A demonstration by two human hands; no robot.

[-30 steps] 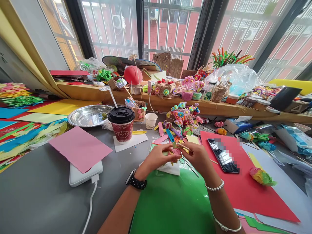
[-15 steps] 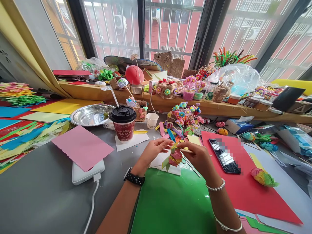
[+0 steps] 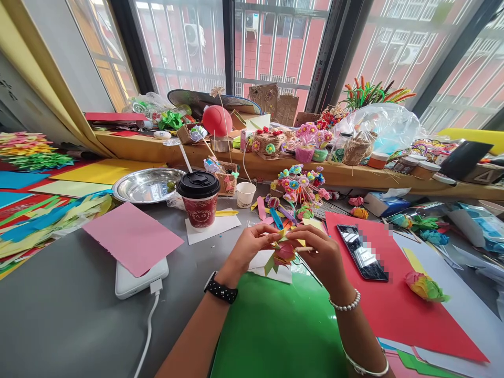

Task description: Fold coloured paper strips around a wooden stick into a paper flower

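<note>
Both my hands meet above the far edge of a green sheet (image 3: 275, 325). My left hand (image 3: 248, 247) pinches the top of a small paper flower (image 3: 282, 254) with pink, yellow and green petals. My right hand (image 3: 321, 254) is closed on the same flower from the right, and a thin stick (image 3: 307, 249) pokes out between its fingers. The flower hangs between the two hands over a white scrap of paper (image 3: 268, 268).
A phone (image 3: 360, 252) lies on a red sheet (image 3: 394, 294) at the right, near a finished paper flower (image 3: 425, 286). A lidded coffee cup (image 3: 199, 202), steel dish (image 3: 145, 185), pink paper (image 3: 132, 237) on a white power bank (image 3: 137, 278) lie left. Craft clutter fills the sill.
The paper flower came out from behind my hands and now hangs in plain sight. Both hands rose slightly and shifted a little, still together.
</note>
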